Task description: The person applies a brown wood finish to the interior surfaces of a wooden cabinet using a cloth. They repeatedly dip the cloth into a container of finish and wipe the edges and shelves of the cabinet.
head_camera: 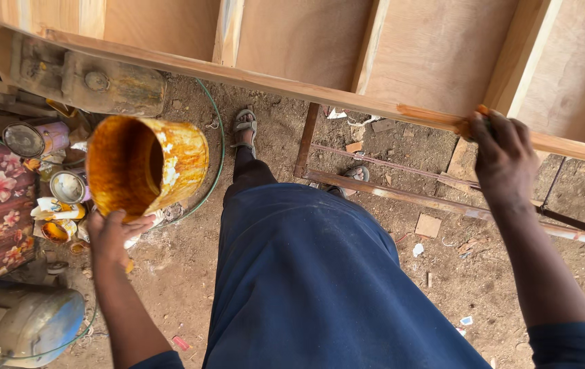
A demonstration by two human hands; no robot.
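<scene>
Orange-stained paint tub (pixel 147 164) tilted at frame left, inside coated amber, left hand (pixel 116 236) gripping its rim, right hand (pixel 504 158) closed on a cloth (pixel 473 123) pressed to wooden frame edge (pixel 292 85)

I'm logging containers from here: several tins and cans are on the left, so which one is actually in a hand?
The big orange-stained tin, tilted in the left hand. The smaller cans sit on the ground beside it, untouched.

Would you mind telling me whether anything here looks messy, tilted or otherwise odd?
The tin in the left hand is tipped on its side, coated inside and out with orange-brown stain. The right hand presses on the wooden rail, where one darker stained patch shows. Several more smeared tins crowd the dirt ground.
</scene>
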